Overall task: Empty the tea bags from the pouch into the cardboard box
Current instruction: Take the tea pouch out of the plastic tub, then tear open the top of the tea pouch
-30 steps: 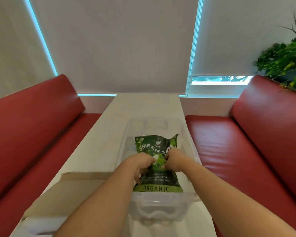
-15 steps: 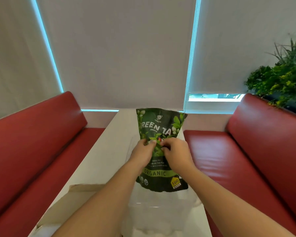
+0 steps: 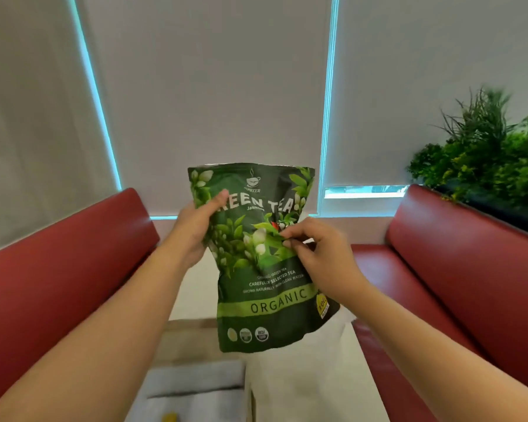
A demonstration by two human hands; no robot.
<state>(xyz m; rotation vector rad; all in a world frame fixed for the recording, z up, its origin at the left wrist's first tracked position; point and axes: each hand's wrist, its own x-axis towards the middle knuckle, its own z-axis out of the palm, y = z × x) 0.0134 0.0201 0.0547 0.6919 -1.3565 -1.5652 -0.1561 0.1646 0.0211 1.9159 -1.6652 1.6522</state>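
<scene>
Pouch [image 3: 262,269]: printed green film, slight sheen, creased where gripped. Bench seats [image 3: 457,254]: red leather-like upholstery, smooth, glossy highlights. Table [image 3: 305,385]: pale, smooth, matt top. Cardboard box [image 3: 189,342]: brown paperboard flap, dull, blurred. Roller blinds [image 3: 214,86]: grey-white fabric, matt, even. Plant [image 3: 482,159]: green foliage, fine, feathery.
</scene>
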